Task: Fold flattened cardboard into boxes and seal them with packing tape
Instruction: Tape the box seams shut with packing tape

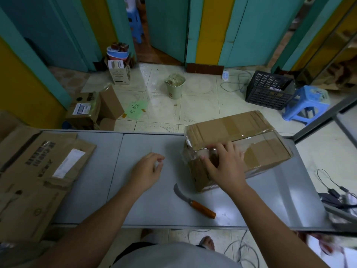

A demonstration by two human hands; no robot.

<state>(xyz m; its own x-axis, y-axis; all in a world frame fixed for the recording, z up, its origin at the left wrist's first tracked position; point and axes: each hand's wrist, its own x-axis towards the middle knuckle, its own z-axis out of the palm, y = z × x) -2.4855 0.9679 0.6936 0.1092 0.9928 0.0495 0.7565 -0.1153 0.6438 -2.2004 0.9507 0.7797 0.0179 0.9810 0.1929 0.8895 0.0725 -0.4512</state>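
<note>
Person, as recorded from the head view
- Arms: two, bare along the whole length shown, from wrist to the lower frame edge
- Left hand (pixel 148 171) and right hand (pixel 226 167): both bare
- Top (pixel 173 256): light grey, plain, smooth cloth; filled the bottom centre of the view as a rounded shape
- Lower garment (pixel 133 248): dark, showed at the top's left edge; kind could not be told
- Foot (pixel 207 242): one showed, toes bare; footwear could not be told

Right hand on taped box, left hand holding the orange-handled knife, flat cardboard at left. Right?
No. Head view: the left hand holds nothing; the orange-handled knife lies on the table near the taped box. The right hand is on that box, flat cardboard at left.
</note>
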